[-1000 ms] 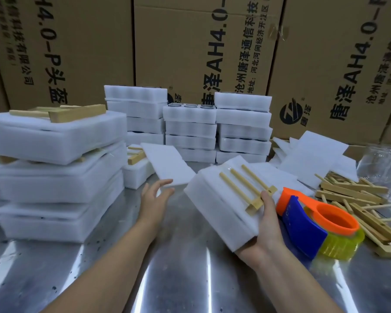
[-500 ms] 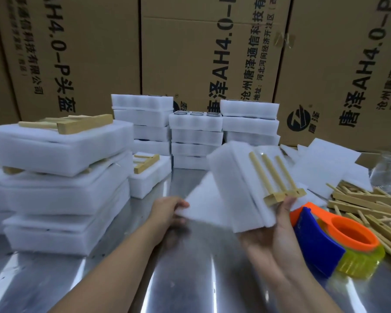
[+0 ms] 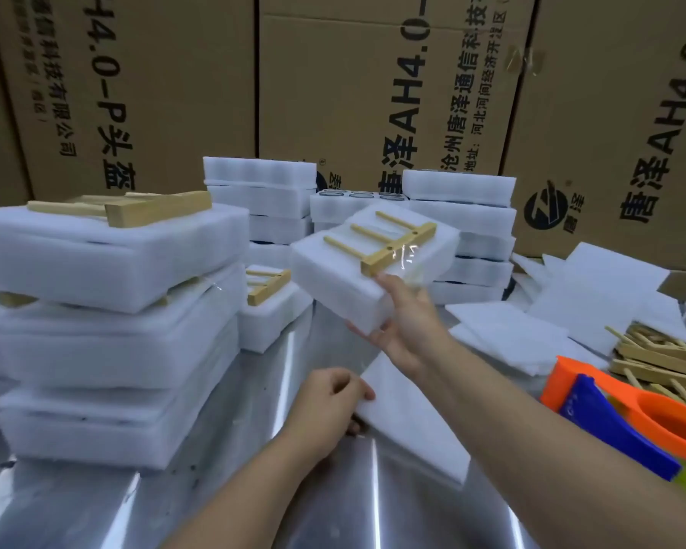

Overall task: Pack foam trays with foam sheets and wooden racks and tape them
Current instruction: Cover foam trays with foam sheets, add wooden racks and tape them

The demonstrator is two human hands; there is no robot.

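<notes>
Head view: the right hand (image 3: 408, 322) grips a foam tray (image 3: 345, 279) by its near corner, held tilted above the steel table (image 3: 254, 489), a wooden rack (image 3: 389, 241) lying on top. The left hand (image 3: 329, 402) pinches a foam sheet (image 3: 408, 422) lying on the table, near the tape dispenser (image 3: 618, 414).

Light: bright, even, from overhead.
Glare: white streaks on the shiny steel counter (image 3: 222, 489) at 6 and 7 o'clock.
Blur: soft throughout; orange-and-blue plastic tape dispenser (image 3: 610, 422) at 4 o'clock smeared.
Distortion: brown cardboard boxes (image 3: 175, 73) bow toward the edges.
</notes>
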